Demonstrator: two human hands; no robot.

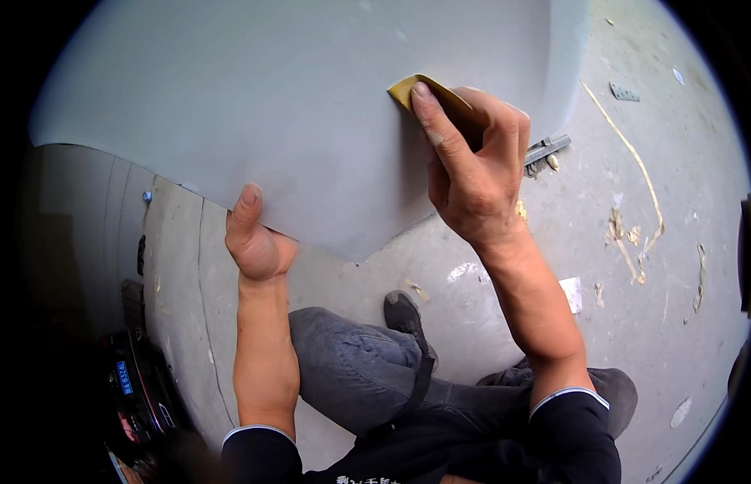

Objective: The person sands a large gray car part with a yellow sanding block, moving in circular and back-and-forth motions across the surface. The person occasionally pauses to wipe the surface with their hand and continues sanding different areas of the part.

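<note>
A large, smooth, pale grey panel fills the upper part of the view, its near edge running down to a blunt corner. My left hand grips that near edge, thumb on top and the other fingers hidden beneath. Over the panel's right part, my right hand pinches a folded piece of yellow sandpaper between thumb and fingers. One corner of the sandpaper sticks up past the thumb. Whether its lower side touches the panel is hidden by the hand.
Below lies a grey concrete floor with torn masking tape, scraps and a perforated metal strip. A metal bar shows by the panel's right edge. My bent knee and shoe are beneath; a dark car stands lower left.
</note>
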